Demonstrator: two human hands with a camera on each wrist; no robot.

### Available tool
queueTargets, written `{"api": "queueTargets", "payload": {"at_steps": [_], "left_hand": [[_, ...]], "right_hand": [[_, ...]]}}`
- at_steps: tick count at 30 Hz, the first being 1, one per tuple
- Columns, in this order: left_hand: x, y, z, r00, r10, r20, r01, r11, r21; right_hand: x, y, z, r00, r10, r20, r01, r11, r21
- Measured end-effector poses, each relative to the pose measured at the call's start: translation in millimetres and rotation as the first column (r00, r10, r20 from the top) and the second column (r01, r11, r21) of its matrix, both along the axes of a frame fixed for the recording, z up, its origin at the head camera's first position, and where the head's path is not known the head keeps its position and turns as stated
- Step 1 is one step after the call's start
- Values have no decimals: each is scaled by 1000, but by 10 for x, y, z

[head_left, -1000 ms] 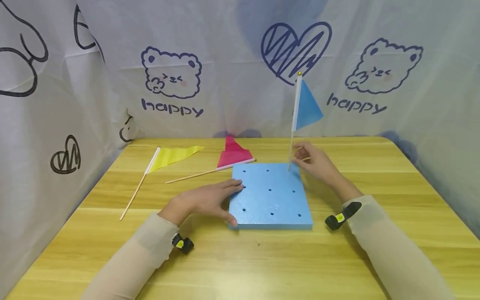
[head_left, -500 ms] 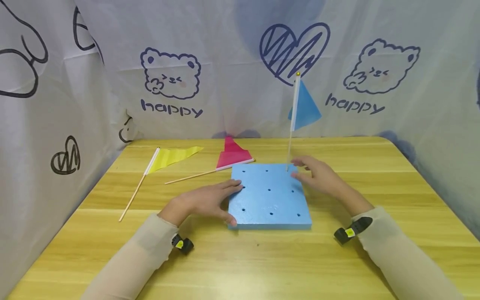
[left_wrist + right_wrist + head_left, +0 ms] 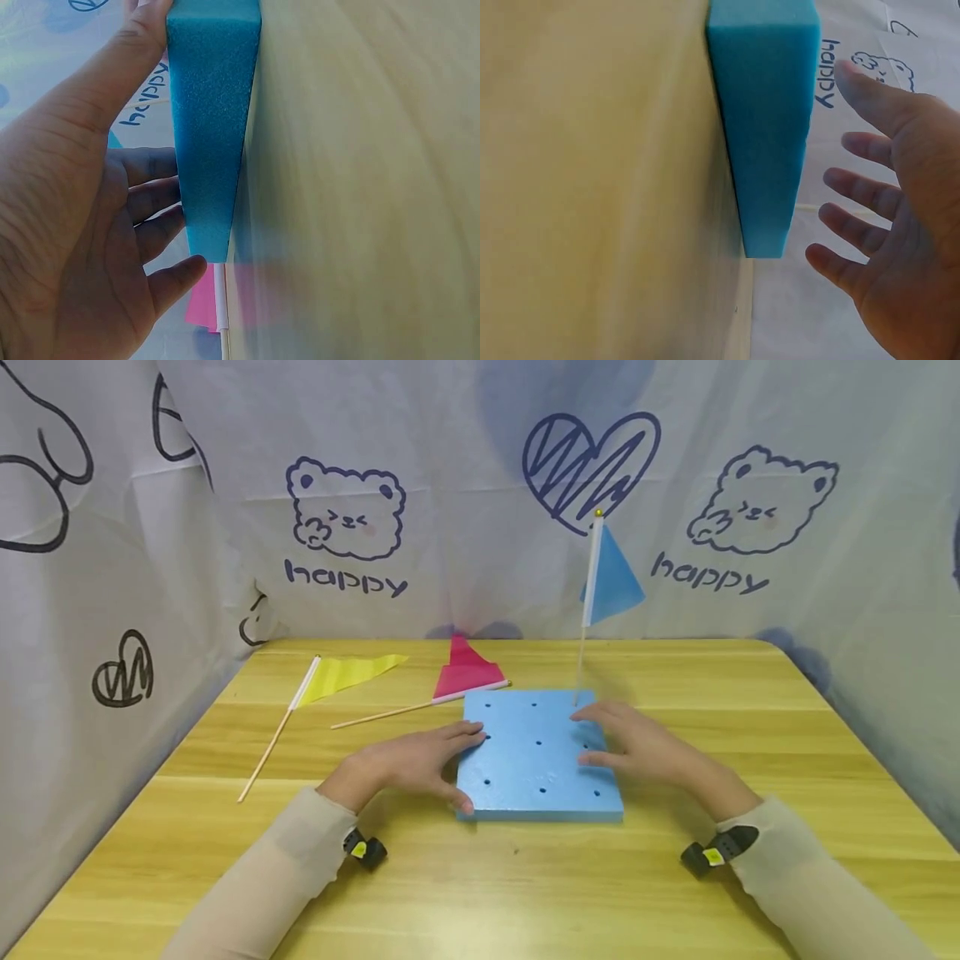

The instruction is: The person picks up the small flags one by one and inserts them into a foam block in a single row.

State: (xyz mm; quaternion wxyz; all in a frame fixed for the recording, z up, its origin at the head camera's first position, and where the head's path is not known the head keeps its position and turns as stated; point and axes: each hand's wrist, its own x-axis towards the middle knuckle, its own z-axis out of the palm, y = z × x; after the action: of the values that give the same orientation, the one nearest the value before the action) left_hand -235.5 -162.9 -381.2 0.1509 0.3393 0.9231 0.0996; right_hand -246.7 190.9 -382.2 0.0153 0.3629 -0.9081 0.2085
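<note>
A square blue foam board [image 3: 510, 764] with several small holes lies flat on the table. In its far right corner a blue triangular flag [image 3: 617, 581] on a thin stick stands nearly upright. My left hand [image 3: 416, 764] rests on the board's left side, fingers and thumb spread over the top edge. In the left wrist view those fingertips meet the foam board [image 3: 210, 135] along its upper edge. Just right of the board, my right hand [image 3: 641, 743] hovers with relaxed, parted fingers and holds nothing. The right wrist view shows its fingers apart from the foam board [image 3: 765, 135].
A yellow flag [image 3: 341, 677] on a stick lies on the wooden table [image 3: 525, 893] at the left. Behind the board's left corner lies a pink flag [image 3: 468, 675], its stick pointing left. A white cloth [image 3: 465, 485] with printed bears and hearts hangs behind the table.
My right hand has let go of the blue flag's stick and come down toward the board's right side, its fingers spreading. The left hand stays in place.
</note>
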Motion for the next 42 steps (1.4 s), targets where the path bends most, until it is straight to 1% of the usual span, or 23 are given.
{"api": "queueTargets", "payload": {"at_steps": [2, 8, 12, 18, 24, 30, 34, 37, 42], "left_hand": [[-2, -7, -3, 1000, -3, -4, 3, 1000, -2], [-5, -12, -11, 1000, -5, 0, 5, 1000, 7], [-1, -8, -11, 1000, -8, 6, 8, 1000, 12], [4, -5, -9, 1000, 0, 8, 0, 1000, 13], [-1, -4, -4, 1000, -6, 13, 6, 1000, 15], [-13, 6, -8, 1000, -11, 15, 11, 1000, 21], [-20, 10, -1, 1000, -11, 9, 11, 1000, 29], [-29, -5, 6, 1000, -16, -9, 16, 999, 43], [-93, -58, 1, 995, -35, -97, 44, 995, 85]], "right_hand": [[37, -11, 3, 1000, 19, -7, -19, 999, 25], [111, 3, -8, 996, 82, -29, -80, 995, 57], [133, 31, -43, 992, 127, -19, -125, 988, 91], [153, 49, -55, 987, 159, 14, -160, 981, 107], [158, 52, -65, 985, 161, 65, -168, 976, 136], [184, 54, -55, 983, 146, 116, -162, 976, 148], [197, 54, -48, 982, 131, 135, -152, 976, 158], [195, 50, -50, 982, 125, 142, -148, 975, 163], [189, 44, -51, 982, 135, 134, -157, 974, 164]]}}
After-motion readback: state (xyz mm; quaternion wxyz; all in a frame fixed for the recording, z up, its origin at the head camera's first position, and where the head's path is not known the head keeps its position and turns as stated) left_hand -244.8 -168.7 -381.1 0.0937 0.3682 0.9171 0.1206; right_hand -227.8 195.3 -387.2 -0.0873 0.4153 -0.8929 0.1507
